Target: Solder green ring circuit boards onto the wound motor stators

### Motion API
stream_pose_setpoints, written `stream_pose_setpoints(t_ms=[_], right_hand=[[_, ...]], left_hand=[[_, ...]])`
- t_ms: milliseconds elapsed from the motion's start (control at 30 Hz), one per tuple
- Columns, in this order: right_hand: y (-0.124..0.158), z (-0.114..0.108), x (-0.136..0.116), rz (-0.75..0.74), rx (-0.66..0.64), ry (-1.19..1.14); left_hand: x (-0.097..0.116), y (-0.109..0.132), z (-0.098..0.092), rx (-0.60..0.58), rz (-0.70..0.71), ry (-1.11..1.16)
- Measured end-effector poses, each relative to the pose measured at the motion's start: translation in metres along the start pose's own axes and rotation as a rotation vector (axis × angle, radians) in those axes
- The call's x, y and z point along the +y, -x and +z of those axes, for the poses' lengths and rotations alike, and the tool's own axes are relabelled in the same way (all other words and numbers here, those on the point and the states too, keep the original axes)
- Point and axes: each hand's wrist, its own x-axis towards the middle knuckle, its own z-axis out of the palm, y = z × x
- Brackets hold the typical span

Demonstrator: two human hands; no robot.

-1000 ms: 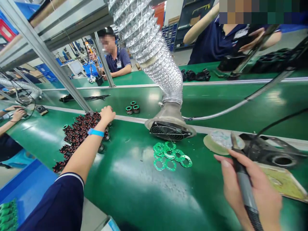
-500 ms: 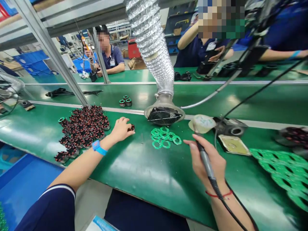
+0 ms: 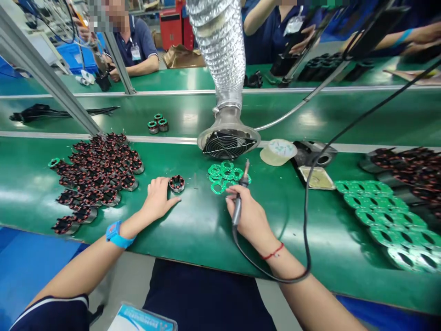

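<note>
My left hand [image 3: 156, 200] lies flat on the green bench with fingers spread, its fingertips just beside a single wound coil ring [image 3: 177, 183]. My right hand [image 3: 248, 215] is wrapped round a soldering iron [image 3: 240, 198], whose tip points up toward a small heap of green ring-shaped boards [image 3: 224, 175]. The iron's black cord [image 3: 306, 220] loops off to the right. A large pile of dark copper-wound coils [image 3: 96, 174] lies left of my left hand.
A fume hood [image 3: 227, 140] on a silver flexible duct stands behind the green boards. Beside it sit a sponge pad [image 3: 278, 151] and iron stand [image 3: 315, 156]. More green boards [image 3: 382, 216] and coils [image 3: 409, 168] lie right. Other people work across the bench [image 3: 206, 78].
My left hand drew one coil from the pile toward the middle and now rests beside it. My right hand brought the soldering iron leftward to the green boards. The view tilted down.
</note>
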Motion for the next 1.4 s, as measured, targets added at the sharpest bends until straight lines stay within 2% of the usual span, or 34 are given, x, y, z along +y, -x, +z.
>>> stream_pose_setpoints(t_ms=[133, 300, 367, 467, 567, 667, 733, 833, 933, 1033, 1233, 1400], right_hand=[[-0.014, 0.016, -0.004, -0.005, -0.004, 0.071], [-0.020, 0.031, 0.000, -0.079, -0.072, 0.137], [-0.020, 0.033, 0.002, -0.085, -0.097, 0.132], [-0.017, 0.030, 0.002, -0.130, -0.109, 0.096], [-0.013, 0.017, 0.001, -0.215, -0.007, 0.036], [-0.008, -0.004, -0.001, -0.279, 0.081, 0.032], [-0.002, -0.017, -0.002, -0.297, 0.133, 0.015], [0.011, -0.027, 0.000, -0.199, 0.196, -0.132], [0.024, -0.024, 0.005, -0.023, 0.202, -0.255], [0.031, -0.017, 0.010, 0.082, 0.180, -0.304], [0.028, -0.014, 0.011, 0.157, 0.124, -0.386], [0.030, -0.014, 0.011, 0.184, 0.134, -0.401]], left_hand=[[0.004, -0.021, 0.003, -0.037, 0.035, 0.156], [0.022, -0.042, -0.004, -0.244, 0.278, 0.466], [0.034, -0.046, -0.007, -0.306, 0.385, 0.436], [0.045, -0.047, -0.011, -0.338, 0.525, 0.275], [0.046, -0.045, -0.011, -0.359, 0.609, 0.134], [0.040, -0.043, -0.006, -0.341, 0.662, 0.147], [0.036, -0.042, -0.001, -0.300, 0.667, 0.233], [0.034, -0.041, 0.007, -0.213, 0.601, 0.358], [0.036, -0.042, 0.012, -0.160, 0.549, 0.397], [0.039, -0.042, 0.012, -0.164, 0.572, 0.395], [0.040, -0.042, 0.014, -0.146, 0.609, 0.373], [0.042, -0.040, 0.014, -0.135, 0.591, 0.354]])
